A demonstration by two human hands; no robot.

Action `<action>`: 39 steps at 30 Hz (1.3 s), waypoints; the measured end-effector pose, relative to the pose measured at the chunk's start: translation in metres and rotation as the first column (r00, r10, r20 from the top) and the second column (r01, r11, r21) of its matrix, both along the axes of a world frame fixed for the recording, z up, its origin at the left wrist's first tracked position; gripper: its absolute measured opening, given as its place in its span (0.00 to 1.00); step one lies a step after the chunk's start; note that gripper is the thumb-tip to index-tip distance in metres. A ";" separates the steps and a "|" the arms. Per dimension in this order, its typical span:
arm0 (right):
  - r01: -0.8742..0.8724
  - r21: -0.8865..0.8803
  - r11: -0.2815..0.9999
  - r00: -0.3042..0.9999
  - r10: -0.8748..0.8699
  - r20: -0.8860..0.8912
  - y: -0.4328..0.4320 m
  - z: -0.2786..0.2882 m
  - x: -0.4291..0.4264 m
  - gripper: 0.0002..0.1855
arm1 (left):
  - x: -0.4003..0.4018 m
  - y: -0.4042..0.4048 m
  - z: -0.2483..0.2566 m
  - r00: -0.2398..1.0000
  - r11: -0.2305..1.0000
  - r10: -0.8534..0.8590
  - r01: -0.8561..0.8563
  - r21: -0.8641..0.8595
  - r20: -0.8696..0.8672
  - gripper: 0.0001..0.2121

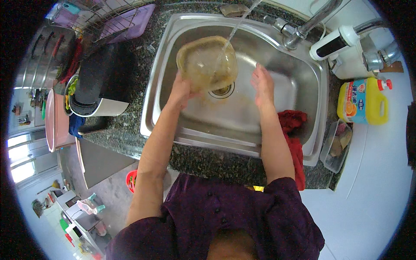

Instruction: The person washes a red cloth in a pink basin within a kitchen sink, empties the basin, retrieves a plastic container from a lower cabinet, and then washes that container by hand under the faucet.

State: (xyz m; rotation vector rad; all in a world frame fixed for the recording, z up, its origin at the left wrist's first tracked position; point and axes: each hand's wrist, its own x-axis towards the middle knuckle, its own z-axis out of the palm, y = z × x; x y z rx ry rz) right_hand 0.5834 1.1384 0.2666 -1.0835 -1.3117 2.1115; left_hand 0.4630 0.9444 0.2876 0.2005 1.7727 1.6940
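My left hand (182, 90) grips the near left rim of a clear, yellowish bowl (208, 58). The bowl is tilted over the stainless steel sink (208, 122), just above the drain (222, 91). A stream of water (240, 24) falls into it from the top of the view, and cloudy liquid shows inside. To the right of the bowl, apart from it, my right hand (264, 84) is held over the basin with nothing in it. Its fingers are extended and partly overlap in view. The faucet's outlet is out of view.
A red cloth (294, 143) hangs over the sink's front right edge. Right of the sink are a yellow detergent jug (364, 101), a clear plastic container (336, 146) and a white faucet filter (334, 43). A black-and-white bin-like container (97, 105) and a wire rack (113, 22) stand left.
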 end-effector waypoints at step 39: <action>-0.306 -0.100 0.947 0.928 0.320 0.193 -0.012 -0.026 0.001 0.21 | 0.000 0.008 -0.043 0.963 0.963 -0.191 0.222 -0.151 0.191 0.40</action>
